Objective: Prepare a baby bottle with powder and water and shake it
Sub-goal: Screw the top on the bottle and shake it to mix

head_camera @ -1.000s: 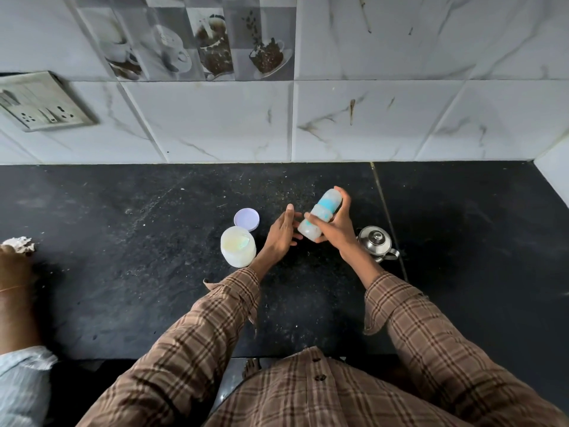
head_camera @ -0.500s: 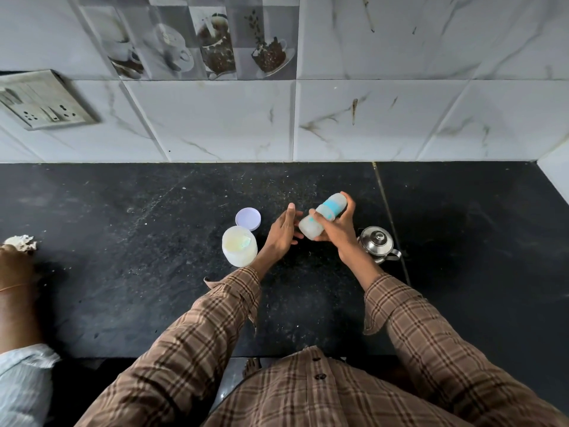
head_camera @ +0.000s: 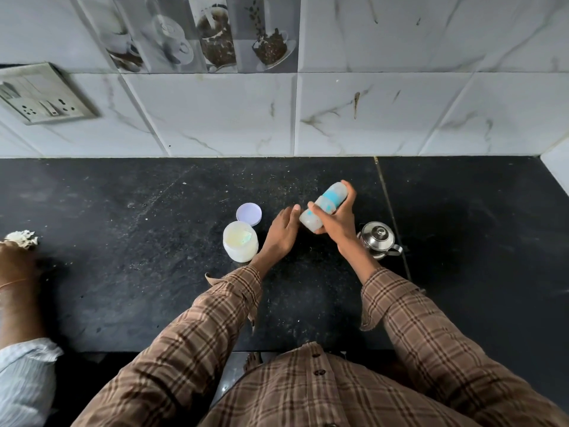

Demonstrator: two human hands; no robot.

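We see the right hand (head_camera: 337, 224) gripping the baby bottle (head_camera: 323, 208), fingers wrapped around its body, held above the tabletop (head_camera: 123, 241) and tilted with its far end up to the right. The bottle is a frosted translucent plastic cylinder with a turquoise band and print around the middle; we cannot read any writing on it. The left hand (head_camera: 281, 232) is just left of the bottle, fingers straight and relaxed, holding nothing; whether a fingertip touches the bottle's lower end we cannot tell.

Left of the hands stands an open powder jar (head_camera: 240, 245), round, white translucent plastic, pale cream contents inside with a small greenish item on top. Its lid (head_camera: 249, 214), a flat pale lilac disc, lies just beyond it on the tabletop. Right of the right wrist sits a small shiny steel pot (head_camera: 378, 240) with a knobbed lid and a side handle.

The tabletop is black speckled stone, matte and dusty, with a thin seam running near to far. Sleeves are brown plaid fabric. Another person's arm (head_camera: 15, 288) rests at the left edge. No brand or label is legible anywhere.
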